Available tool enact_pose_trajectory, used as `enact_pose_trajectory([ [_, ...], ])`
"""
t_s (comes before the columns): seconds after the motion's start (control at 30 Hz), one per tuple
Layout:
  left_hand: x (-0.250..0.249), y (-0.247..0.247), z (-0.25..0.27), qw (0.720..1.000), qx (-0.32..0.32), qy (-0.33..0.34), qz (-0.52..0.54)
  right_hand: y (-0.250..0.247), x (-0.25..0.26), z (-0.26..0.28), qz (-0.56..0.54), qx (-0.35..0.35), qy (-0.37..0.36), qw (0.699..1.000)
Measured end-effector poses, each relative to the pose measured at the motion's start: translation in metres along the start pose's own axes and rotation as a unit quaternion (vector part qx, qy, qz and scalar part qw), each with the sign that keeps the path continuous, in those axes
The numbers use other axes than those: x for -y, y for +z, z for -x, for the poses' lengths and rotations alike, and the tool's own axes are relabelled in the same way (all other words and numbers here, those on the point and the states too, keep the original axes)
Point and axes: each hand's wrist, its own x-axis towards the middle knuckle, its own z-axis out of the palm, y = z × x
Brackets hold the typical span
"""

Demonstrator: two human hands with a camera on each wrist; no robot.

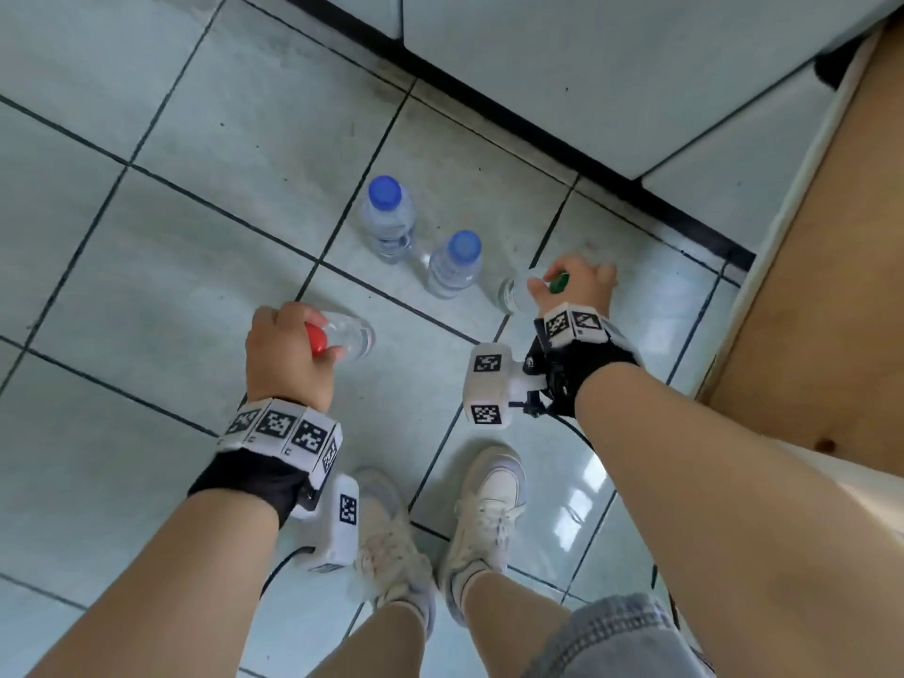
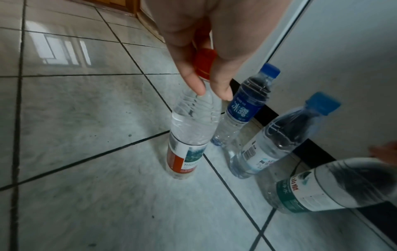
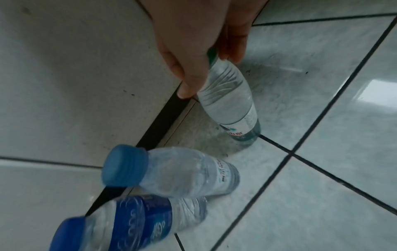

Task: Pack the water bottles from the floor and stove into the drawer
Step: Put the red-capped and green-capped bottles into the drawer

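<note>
brightness: head view bright, even daylight; both wrist views dimmer, bluish cast
light source: window reflection on floor tiles point(image 2: 62, 51), left wrist view; white glare patches on tiles point(image 1: 577, 511) near shoes, head view; glare on tile point(image 3: 373, 90) at right, right wrist view
shadows: soft, faint; short shadow under green-cap bottle point(image 3: 232, 101)
blur: left hand point(image 2: 206, 34) and right hand point(image 3: 199, 34) close to the lens, soft; blue-cap bottle point(image 3: 169, 171) and dark-blue-label bottle point(image 3: 128, 225) smeared, out of focus
distortion: strong wide-angle bend, tile lines curve, bottles lean outward at the edges of the wrist views
noise: mild compression softness in all views
</note>
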Motion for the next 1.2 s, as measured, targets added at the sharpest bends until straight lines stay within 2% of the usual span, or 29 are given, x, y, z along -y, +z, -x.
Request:
enact_pose_trajectory([
  [0.17,-0.03,-0.054,0.041,0.999,0.019,0.028,0.009,-0.03,0.023,0.055,0.008,0.019,0.007,1.0],
  [0.3,-0.071,-0.122,0.076,0.997,0.025,0.061,0.029,-0.079,0.066,0.108,0.01,0.061,-0.011,0.998],
  [0.4,-0.115,-0.191,0.106,0.992,0.018,0.109,0.062,-0.135,0.113,0.151,0.012,0.082,-0.03,0.996],
  [0.53,-0.176,-0.274,0.144,0.973,0.013,0.203,0.107,-0.224,0.169,0.197,0.023,0.122,-0.113,0.986],
  [0.63,-0.233,-0.323,0.17,0.953,-0.004,0.282,0.115,-0.3,0.205,0.221,0.035,0.105,-0.177,0.978],
  [0.73,-0.296,-0.354,0.197,0.929,-0.025,0.347,0.13,-0.377,0.226,0.237,0.027,0.06,-0.203,0.977],
  [0.87,-0.373,-0.36,0.236,0.896,-0.028,0.411,0.165,-0.462,0.225,0.244,0.017,0.018,-0.206,0.978],
  [1.03,-0.444,-0.315,0.274,0.861,0.026,0.483,0.158,-0.521,0.173,0.218,0.047,-0.015,-0.175,0.983],
  [1.13,-0.473,-0.269,0.29,0.857,0.066,0.48,0.177,-0.535,0.124,0.192,0.084,-0.001,-0.137,0.987],
  [1.2,-0.489,-0.235,0.293,0.868,0.101,0.443,0.2,-0.541,0.088,0.171,0.089,0.018,-0.1,0.991],
])
